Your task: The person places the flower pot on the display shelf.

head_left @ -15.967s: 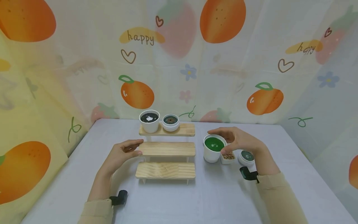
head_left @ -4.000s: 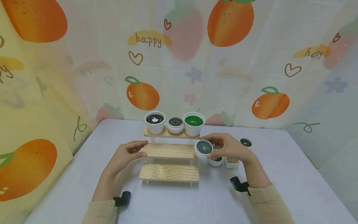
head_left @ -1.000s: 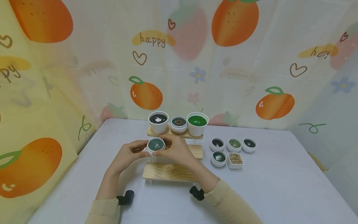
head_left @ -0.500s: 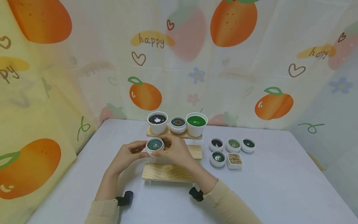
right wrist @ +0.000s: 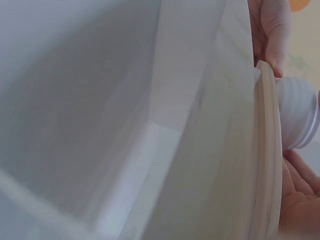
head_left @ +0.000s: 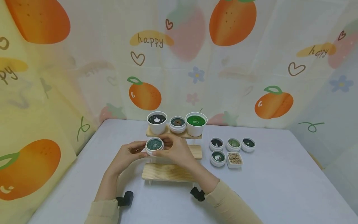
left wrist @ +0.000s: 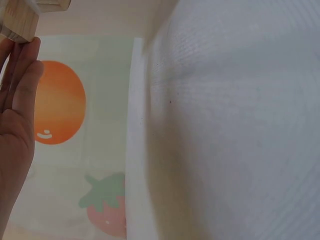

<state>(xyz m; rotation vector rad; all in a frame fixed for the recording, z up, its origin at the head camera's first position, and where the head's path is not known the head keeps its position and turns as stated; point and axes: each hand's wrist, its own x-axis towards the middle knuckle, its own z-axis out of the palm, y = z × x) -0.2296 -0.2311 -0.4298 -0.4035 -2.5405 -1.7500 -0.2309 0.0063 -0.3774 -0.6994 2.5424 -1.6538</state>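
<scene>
My right hand (head_left: 177,151) holds a small white cup (head_left: 154,145) with a speckled teal top, thumb in front and fingers behind. In the right wrist view the ribbed white cup (right wrist: 295,112) stands upright at the end of a wooden shelf board (right wrist: 270,165). This board is the middle step (head_left: 195,151) of a three-step stand, largely covered by my right hand. My left hand (head_left: 124,157) pinches its left end; the left wrist view shows those fingers (left wrist: 27,82) against the wood. The bottom step (head_left: 167,172) bears nothing.
On the top step (head_left: 181,134) stand a black-filled cup (head_left: 157,123), a low brown-centred cup (head_left: 177,125) and a green-filled cup (head_left: 196,124). Right of the stand are several small round cups (head_left: 218,158) and a square dish (head_left: 235,160) of tan bits. A printed cloth (head_left: 232,71) hangs behind.
Since four seconds ago my right hand has carried the teal cup left along the middle step to its left end. The green-filled cup reached the top step earlier. Over the last second, hardly anything moves.
</scene>
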